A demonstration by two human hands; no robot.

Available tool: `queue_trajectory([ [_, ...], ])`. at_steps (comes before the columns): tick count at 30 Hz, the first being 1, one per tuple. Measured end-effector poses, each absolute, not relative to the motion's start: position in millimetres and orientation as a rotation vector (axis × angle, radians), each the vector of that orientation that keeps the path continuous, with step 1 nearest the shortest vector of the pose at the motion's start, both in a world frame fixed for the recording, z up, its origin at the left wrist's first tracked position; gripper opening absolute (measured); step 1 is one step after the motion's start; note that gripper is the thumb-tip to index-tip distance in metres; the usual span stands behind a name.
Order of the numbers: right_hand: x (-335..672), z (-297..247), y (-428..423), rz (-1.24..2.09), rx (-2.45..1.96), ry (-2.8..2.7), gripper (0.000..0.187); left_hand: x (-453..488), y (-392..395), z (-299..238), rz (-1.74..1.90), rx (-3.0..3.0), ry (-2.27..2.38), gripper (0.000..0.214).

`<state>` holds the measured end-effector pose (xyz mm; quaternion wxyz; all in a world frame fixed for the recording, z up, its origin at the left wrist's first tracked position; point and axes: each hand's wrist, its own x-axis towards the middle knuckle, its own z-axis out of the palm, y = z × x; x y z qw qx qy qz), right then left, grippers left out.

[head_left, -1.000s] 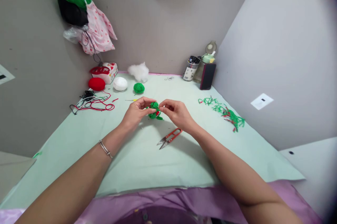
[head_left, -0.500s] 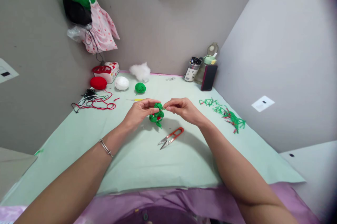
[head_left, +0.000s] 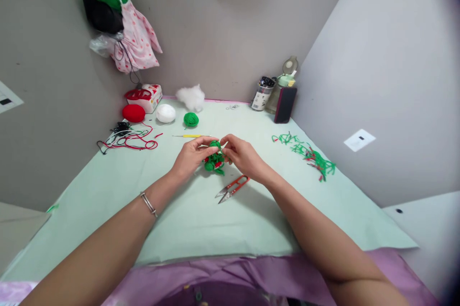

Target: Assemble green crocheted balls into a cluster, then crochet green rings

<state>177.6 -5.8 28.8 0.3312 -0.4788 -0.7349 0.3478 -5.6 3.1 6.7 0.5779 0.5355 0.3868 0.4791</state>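
Observation:
My left hand (head_left: pixel 190 158) is closed around a small green crocheted piece (head_left: pixel 209 166) with red and white bits, thumb in front and fingers behind. The piece is held just over the table. At its right edge, my right hand (head_left: pixel 240 153) is closed in a pinch; what sits between the fingertips is too small to make out. Just below the hands lie thread snips (head_left: pixel 233 188) with orange-red handles, blades pointing to the lower left. Behind my left hand a yellow-handled crochet hook (head_left: pixel 191 136) rests on the table.
Red (head_left: pixel 133 113), white (head_left: pixel 166 113) and green yarn balls (head_left: pixel 191 119) stand at the back left, near loose yarn strands (head_left: pixel 131 142) and white stuffing (head_left: pixel 191 98). Green yarn scraps (head_left: pixel 316 160) lie at right. A phone (head_left: pixel 285 105), pen cup (head_left: pixel 262 95) and bottle (head_left: pixel 287 81) stand back right.
My right hand has moved left, up against the green crocheted piece, and its fingers have curled in more. The piece has turned slightly in my left hand.

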Motion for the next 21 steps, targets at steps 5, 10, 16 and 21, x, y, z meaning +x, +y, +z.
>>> queue_trajectory([
  [5, 175, 29, -10, 1.096, -1.150, -1.837, 0.020, -5, 4, 6, 1.084, 1.330, 0.856, 0.043],
  [10, 179, 33, -6, 0.798, -1.254, -1.933, 0.010, -5, 4, 4, 1.084, 1.305, 0.867, 0.042],
  [16, 179, 33, -2, 0.787, -1.269, -1.877, 0.013, -5, 2, 5, 1.006, 1.280, 0.855, 0.033],
  [21, 181, 35, 5, 0.871, -1.191, -1.729, 0.009, -5, 3, 4, 0.919, 1.336, 0.861, 0.030],
])
